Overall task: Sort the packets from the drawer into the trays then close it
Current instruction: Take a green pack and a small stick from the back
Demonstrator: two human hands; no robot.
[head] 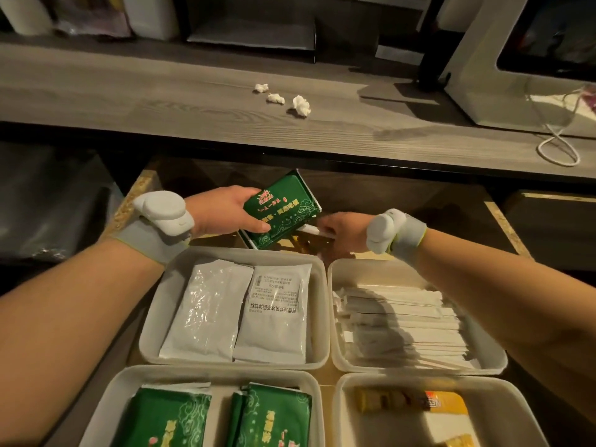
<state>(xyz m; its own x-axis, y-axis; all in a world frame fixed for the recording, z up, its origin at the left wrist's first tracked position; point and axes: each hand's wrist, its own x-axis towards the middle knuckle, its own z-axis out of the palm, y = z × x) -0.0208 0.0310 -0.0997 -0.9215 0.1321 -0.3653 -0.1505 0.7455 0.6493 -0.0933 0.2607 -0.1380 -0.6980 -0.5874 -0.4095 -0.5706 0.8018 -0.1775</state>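
Four pale trays sit in the open drawer below the grey worktop. The far-left tray holds two white pouches lying flat, side by side. The far-right tray is filled with a stack of thin white sticks. The near-left tray holds two green packets, and the near-right tray holds yellow packets.

Behind the trays we reach into the drawer with both arms, each wearing a grey wrist strap with a white device. Our left hand grips a green packet, thumb on its printed face and fingers beneath, holding it tilted above the back of the drawer. Our right hand is turned palm down beside it, fingers closed on a white stick just under the green packet's lower edge. More yellow packets lie loose below that hand.

Three crumpled tissues rest on the worktop, with a white cord at right.
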